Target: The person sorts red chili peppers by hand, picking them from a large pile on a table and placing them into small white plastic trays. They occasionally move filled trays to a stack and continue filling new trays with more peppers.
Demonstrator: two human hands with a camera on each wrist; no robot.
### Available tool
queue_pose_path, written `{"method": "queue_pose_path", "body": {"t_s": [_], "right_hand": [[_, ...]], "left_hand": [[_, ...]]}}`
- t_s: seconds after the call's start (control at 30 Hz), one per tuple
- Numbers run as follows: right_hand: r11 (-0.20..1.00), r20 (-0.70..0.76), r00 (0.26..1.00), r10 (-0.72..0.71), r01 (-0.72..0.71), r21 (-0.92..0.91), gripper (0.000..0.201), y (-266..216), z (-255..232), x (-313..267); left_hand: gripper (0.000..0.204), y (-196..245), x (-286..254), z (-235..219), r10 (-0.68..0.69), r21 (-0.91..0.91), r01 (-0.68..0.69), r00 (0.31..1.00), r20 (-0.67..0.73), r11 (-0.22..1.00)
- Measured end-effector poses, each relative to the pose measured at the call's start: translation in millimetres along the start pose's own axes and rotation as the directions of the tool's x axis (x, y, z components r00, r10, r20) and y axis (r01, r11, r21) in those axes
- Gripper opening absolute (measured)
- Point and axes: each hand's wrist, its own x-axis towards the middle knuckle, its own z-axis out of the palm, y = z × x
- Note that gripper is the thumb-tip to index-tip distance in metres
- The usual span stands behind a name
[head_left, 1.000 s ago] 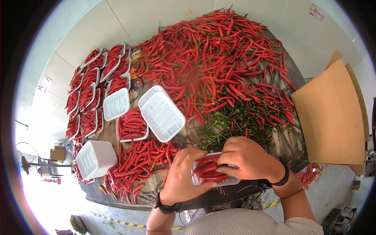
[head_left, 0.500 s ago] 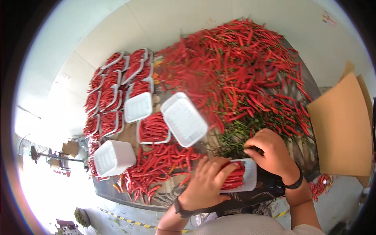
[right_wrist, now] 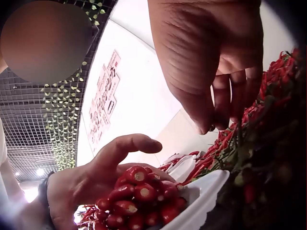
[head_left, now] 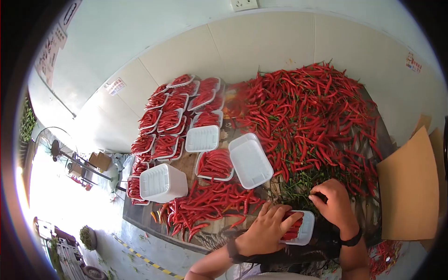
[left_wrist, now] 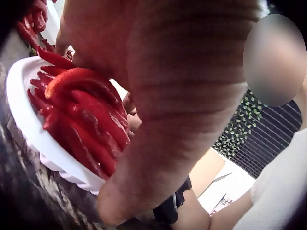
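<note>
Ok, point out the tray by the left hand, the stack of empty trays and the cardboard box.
Tray (head_left: 306,227): head view, bare part of its inside.
Stack of empty trays (head_left: 178,183): head view, side wall.
Cardboard box (head_left: 410,186): head view, broad front panel.

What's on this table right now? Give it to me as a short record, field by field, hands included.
Left hand: rests on red chilies in a white tray
Right hand: raised beside that tray, fingers bent
Big chili pile: far side, many with green stems
Green stems: heaped at the near edge of the big pile
Smaller chili pile: near side, left of the left hand
Filled trays: mostly grouped at far left
Empty trays: one stack, others lying nearby
</note>
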Motion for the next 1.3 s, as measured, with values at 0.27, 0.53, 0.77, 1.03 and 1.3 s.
{"method": "queue_pose_path", "body": {"t_s": [0.27,0.53,0.77,1.03,1.3], "right_hand": [[1.0,-0.047,0.999,-0.013,0.012,-0.025,0.017,4,-5,0],[0.999,-0.057,0.998,0.037,-0.038,-0.005,0.014,4,-2,-2],[1.0,-0.082,0.997,0.007,-0.007,0.008,0.014,11,3,-3],[1.0,-0.097,0.995,-0.005,0.003,-0.016,0.013,23,5,-2],[0.996,-0.27,0.961,0.065,-0.081,-0.047,0.012,42,0,-1]], "left_hand": [[0.081,0,-2,-17,-0.013,-0.082,0.011,1.0,-0.028,0.997],[0.096,-11,-16,-86,-0.043,-0.094,0.032,0.992,-0.121,0.995],[0.098,-31,-60,-196,-0.295,0.118,0.338,0.913,-0.282,0.934],[0.106,-125,-146,-292,-0.56,-0.094,0.58,0.715,-0.419,0.809],[0.112,-219,-204,-301,-0.699,-0.041,0.728,0.64,-0.319,0.685]]}}
